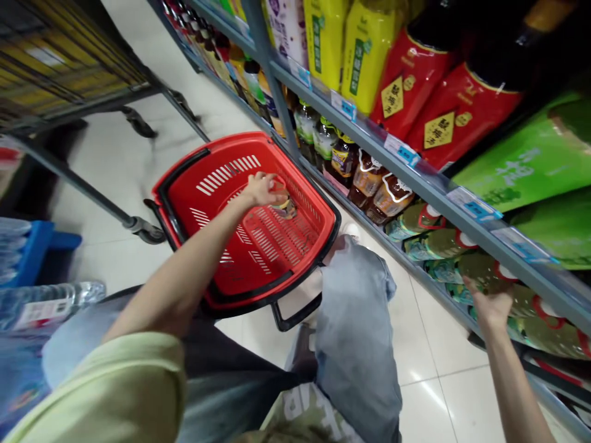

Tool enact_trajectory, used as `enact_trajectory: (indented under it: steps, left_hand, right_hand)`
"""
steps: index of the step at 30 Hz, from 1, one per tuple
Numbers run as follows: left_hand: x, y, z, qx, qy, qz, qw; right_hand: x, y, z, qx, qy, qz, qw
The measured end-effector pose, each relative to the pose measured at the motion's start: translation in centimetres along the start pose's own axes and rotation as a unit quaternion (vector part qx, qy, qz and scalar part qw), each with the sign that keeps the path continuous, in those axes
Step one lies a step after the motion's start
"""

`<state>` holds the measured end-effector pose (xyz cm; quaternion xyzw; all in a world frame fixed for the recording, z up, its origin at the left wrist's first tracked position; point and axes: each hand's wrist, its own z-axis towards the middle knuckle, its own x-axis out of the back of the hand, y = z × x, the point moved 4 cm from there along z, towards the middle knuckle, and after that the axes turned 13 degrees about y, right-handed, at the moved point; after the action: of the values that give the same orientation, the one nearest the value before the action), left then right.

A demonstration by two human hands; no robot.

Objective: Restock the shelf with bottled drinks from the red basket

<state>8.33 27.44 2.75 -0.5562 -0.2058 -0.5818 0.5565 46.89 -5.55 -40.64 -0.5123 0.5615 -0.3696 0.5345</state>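
Note:
The red shopping basket (pixel 178 178) with black handles stands on the floor in front of me. My left hand (pixel 262 189) reaches inside, its fingers curled around the top of a small bottle (pixel 284 208) with a yellowish label, low in the basket. Part of that bottle is hidden by the fingers. On the right, my right hand (pixel 495 311) is at the bottom shelf, thumb spread from the other fingers. It is against or close to a row of large bottles (pixel 484 271) with red handles lying on their sides; whether it touches one I cannot tell.
A shelf edge (pixel 360 120) with price tags runs diagonally above the bottom row. Red packs (pixel 443 132) and green packs (pixel 521 172) fill the upper shelf. Brown bottles (pixel 388 197) stand below. A wheeled wire cart (pixel 69 80) and packed water bottles (pixel 50 304) are at left.

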Motion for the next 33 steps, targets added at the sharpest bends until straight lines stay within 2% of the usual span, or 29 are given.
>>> enact_trajectory:
  steps: [1,4,7,11,15,19,22,25,27,30,33]
  left_hand:
    - [-0.9,0.0,0.4,-0.003,-0.009,0.021,1.0]
    - [-2.9,-1.4,1.6,0.029,-0.02,0.045,0.998]
    - [-3.9,-2.9,2.9,0.069,-0.021,0.03,0.997]
    - [-4.6,-3.4,4.7,0.078,-0.015,0.013,0.997]
    - [-4.8,-3.3,4.5,0.088,0.029,-0.019,0.996]
    - [-4.6,-3.8,2.4,0.07,0.09,-0.053,0.992]
    - [-3.7,-4.5,0.9,0.067,0.111,-0.067,0.989]
    - [-0.9,-4.6,0.1,0.055,0.12,-0.071,0.989]
    - [2.2,-3.8,-0.6,0.03,0.124,-0.067,0.99]
    - [9.3,-1.5,-2.8,-0.03,0.144,-0.063,0.987]
    - [18.3,2.2,-6.9,-0.106,0.195,-0.068,0.973]
  right_hand:
    - [0.4,0.4,-1.2,-0.015,-0.01,-0.021,1.0]
    - [2.5,1.6,-5.4,-0.11,0.009,-0.052,0.993]
    - [3.6,1.9,-10.1,-0.156,-0.048,-0.049,0.985]
    - [3.7,1.0,-15.3,-0.197,-0.12,-0.063,0.971]
    - [2.7,-1.4,-18.3,-0.17,-0.164,-0.069,0.969]
    - [1.9,-4.3,-19.6,-0.1,-0.213,-0.039,0.971]
    - [2.1,-7.2,-20.0,-0.05,-0.216,-0.039,0.974]
    - [2.3,-12.0,-20.8,0.017,-0.201,0.0,0.979]
    - [1.8,-16.1,-22.0,0.074,-0.186,0.049,0.979]
    - [-1.2,-22.1,-24.9,0.133,-0.21,0.108,0.963]
    - [-6.6,-27.5,-28.9,0.18,-0.287,0.171,0.925]
